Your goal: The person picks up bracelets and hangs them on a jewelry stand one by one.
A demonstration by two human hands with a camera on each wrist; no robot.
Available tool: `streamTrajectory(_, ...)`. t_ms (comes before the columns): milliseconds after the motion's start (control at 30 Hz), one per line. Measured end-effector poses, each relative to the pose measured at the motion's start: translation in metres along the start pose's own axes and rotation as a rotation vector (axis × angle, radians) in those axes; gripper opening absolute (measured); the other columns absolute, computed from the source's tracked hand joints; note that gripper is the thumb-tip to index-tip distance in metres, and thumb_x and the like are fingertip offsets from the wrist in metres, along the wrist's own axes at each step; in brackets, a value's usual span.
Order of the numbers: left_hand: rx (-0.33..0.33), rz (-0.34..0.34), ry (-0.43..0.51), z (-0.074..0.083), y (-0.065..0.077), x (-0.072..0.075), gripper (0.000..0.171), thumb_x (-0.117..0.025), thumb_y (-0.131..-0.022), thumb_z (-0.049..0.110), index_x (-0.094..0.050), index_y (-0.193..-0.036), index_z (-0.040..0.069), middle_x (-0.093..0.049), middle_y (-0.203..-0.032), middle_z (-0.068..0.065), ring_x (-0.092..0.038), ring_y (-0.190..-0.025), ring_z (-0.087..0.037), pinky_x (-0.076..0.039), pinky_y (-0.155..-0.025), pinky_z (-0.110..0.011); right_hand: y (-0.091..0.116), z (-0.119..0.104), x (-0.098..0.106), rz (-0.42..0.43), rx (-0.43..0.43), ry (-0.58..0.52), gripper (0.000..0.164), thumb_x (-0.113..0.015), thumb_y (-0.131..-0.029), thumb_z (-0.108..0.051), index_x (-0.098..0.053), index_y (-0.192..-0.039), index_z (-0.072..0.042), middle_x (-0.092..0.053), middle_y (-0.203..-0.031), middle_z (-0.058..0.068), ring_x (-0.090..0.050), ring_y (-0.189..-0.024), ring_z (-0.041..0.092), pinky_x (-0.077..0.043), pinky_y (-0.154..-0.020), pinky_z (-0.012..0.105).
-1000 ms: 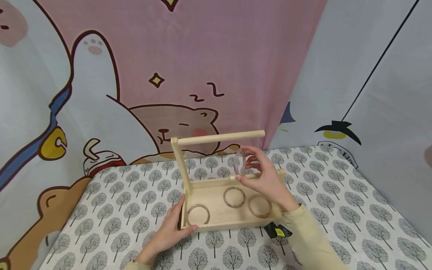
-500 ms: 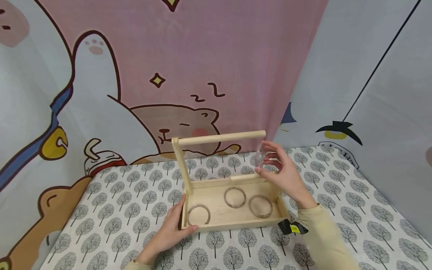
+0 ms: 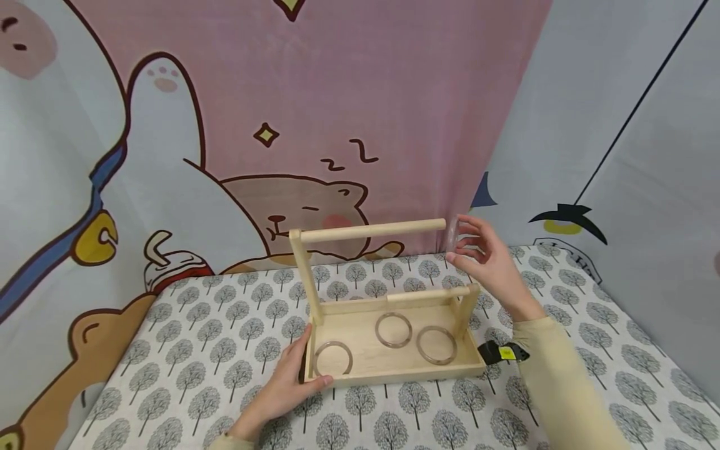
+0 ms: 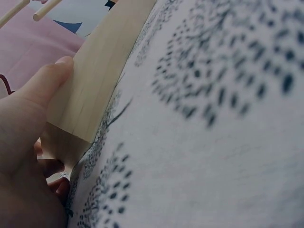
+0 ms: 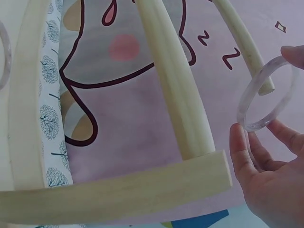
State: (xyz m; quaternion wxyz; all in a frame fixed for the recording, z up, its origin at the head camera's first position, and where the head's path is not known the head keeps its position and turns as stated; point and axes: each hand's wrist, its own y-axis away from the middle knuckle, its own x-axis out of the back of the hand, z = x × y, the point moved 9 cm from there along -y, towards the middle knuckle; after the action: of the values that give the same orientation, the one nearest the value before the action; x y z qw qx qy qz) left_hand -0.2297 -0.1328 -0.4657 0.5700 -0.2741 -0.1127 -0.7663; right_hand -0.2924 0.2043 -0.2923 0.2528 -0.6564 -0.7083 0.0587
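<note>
A wooden bangle stand (image 3: pixel 360 356) has a shallow tray, a long upper bar (image 3: pixel 371 230) and a short lower bar (image 3: pixel 427 294). My left hand (image 3: pixel 284 378) grips the tray's front left corner, thumb on the front wall. In the fingers and thumb of my right hand (image 3: pixel 492 265) a translucent bangle (image 5: pixel 242 111) is pinched on edge. It stands upright by the free end of the upper bar, and in the right wrist view it overlaps that tip. On the tray floor lie three similar bangles, left (image 3: pixel 334 342), middle (image 3: pixel 394 314) and right (image 3: pixel 435 327).
Tree-print cloth (image 3: pixel 219 362) covers the table beneath the stand. A pink and white cartoon curtain (image 3: pixel 427 112) hangs close behind. The lower bar's post (image 3: pixel 464 312) rises at the tray's right end. A black strap with a yellow label (image 3: pixel 502 352) sits by the right sleeve.
My right hand has moved right and upward with the bangle, from between the bars to the upper bar's free end. My left hand has stayed on the tray corner.
</note>
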Motion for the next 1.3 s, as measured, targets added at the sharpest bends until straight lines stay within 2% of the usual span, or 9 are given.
streamTrajectory(133, 0.002, -0.006, 0.005, 0.0, -0.001, 0.0, 0.104, -0.079, -0.08, 0.035, -0.012, -0.155, 0.005, -0.025, -0.153, -0.022, -0.022, -0.136, -0.044, -0.023, -0.101, -0.071, -0.011, 0.0, -0.002, -0.013, -0.008, -0.03, 0.068, -0.069, -0.089, -0.007, -0.036, -0.149, -0.013, -0.044, -0.131, 0.014, -0.05, -0.109, 0.027, -0.045, -0.09, 0.019)
streamTrajectory(333, 0.005, -0.007, 0.0, 0.0, -0.002, 0.0, 0.104, -0.078, -0.08, 0.035, -0.012, -0.155, 0.005, -0.025, -0.153, -0.022, -0.021, -0.136, -0.044, -0.021, -0.101, -0.071, -0.025, 0.002, -0.006, -0.058, -0.039, 0.032, 0.071, -0.072, -0.088, -0.012, -0.036, -0.148, -0.02, -0.046, -0.136, 0.01, -0.051, -0.11, 0.025, -0.046, -0.09, 0.024)
streamTrajectory(600, 0.003, -0.005, -0.009, -0.005, -0.004, -0.001, 0.106, -0.078, -0.08, 0.039, -0.012, -0.155, 0.004, -0.025, -0.153, -0.021, -0.023, -0.136, -0.043, -0.023, -0.101, -0.07, -0.043, -0.01, -0.016, -0.145, 0.019, 0.166, 0.076, -0.077, -0.082, -0.009, -0.038, -0.146, -0.014, -0.051, -0.135, 0.014, -0.053, -0.113, 0.03, -0.041, -0.098, 0.045)
streamTrajectory(733, 0.006, 0.0, -0.006, -0.007, -0.004, -0.001, 0.106, -0.078, -0.079, 0.04, -0.013, -0.155, 0.005, -0.026, -0.154, -0.019, -0.023, -0.136, -0.041, -0.023, -0.102, -0.069, -0.051, -0.018, -0.02, -0.185, 0.049, 0.259, 0.075, -0.08, -0.08, -0.014, -0.04, -0.144, -0.013, -0.053, -0.133, 0.014, -0.05, -0.117, 0.032, -0.036, -0.1, 0.057)
streamTrajectory(833, 0.012, 0.001, 0.0, -0.008, -0.003, -0.001, 0.107, -0.079, -0.078, 0.039, -0.013, -0.155, 0.006, -0.026, -0.154, -0.019, -0.024, -0.136, -0.04, -0.023, -0.102, -0.068, -0.055, -0.023, -0.021, -0.194, 0.05, 0.308, 0.073, -0.081, -0.078, -0.018, -0.044, -0.14, -0.01, -0.054, -0.131, 0.013, -0.049, -0.119, 0.033, -0.034, -0.099, 0.062)
streamTrajectory(933, 0.013, 0.004, 0.003, -0.008, -0.003, -0.001, 0.107, -0.08, -0.078, 0.038, -0.014, -0.155, 0.006, -0.027, -0.153, -0.019, -0.025, -0.136, -0.04, -0.024, -0.102, -0.068, -0.059, -0.029, -0.021, -0.187, 0.052, 0.346, 0.069, -0.082, -0.077, -0.019, -0.048, -0.136, -0.008, -0.055, -0.13, 0.013, -0.049, -0.119, 0.031, -0.035, -0.099, 0.06)
streamTrajectory(1033, 0.013, 0.007, 0.002, -0.009, -0.003, -0.001, 0.107, -0.08, -0.078, 0.038, -0.013, -0.155, 0.006, -0.026, -0.154, -0.019, -0.024, -0.136, -0.04, -0.024, -0.102, -0.069, -0.062, -0.035, -0.025, -0.193, 0.06, 0.347, 0.067, -0.082, -0.077, -0.017, -0.05, -0.135, -0.008, -0.056, -0.129, 0.011, -0.054, -0.114, 0.029, -0.043, -0.096, 0.054)
streamTrajectory(1167, 0.017, 0.005, 0.009, -0.009, -0.003, -0.002, 0.107, -0.079, -0.078, 0.038, -0.013, -0.155, 0.007, -0.027, -0.154, -0.019, -0.025, -0.135, -0.039, -0.024, -0.102, -0.069, -0.066, -0.043, -0.035, -0.234, 0.103, 0.32, 0.075, -0.081, -0.077, -0.012, -0.043, -0.142, -0.01, -0.055, -0.128, 0.011, -0.056, -0.112, 0.029, -0.051, -0.088, 0.046)
streamTrajectory(1300, 0.02, 0.005, 0.008, -0.01, -0.002, -0.001, 0.107, -0.08, -0.077, 0.04, -0.013, -0.155, 0.008, -0.028, -0.153, -0.018, -0.025, -0.135, -0.038, -0.024, -0.102, -0.068, -0.07, -0.054, -0.043, -0.249, 0.17, 0.368, 0.082, -0.083, -0.075, -0.013, -0.042, -0.146, -0.013, -0.057, -0.127, 0.009, -0.051, -0.118, 0.027, -0.041, -0.1, 0.049)
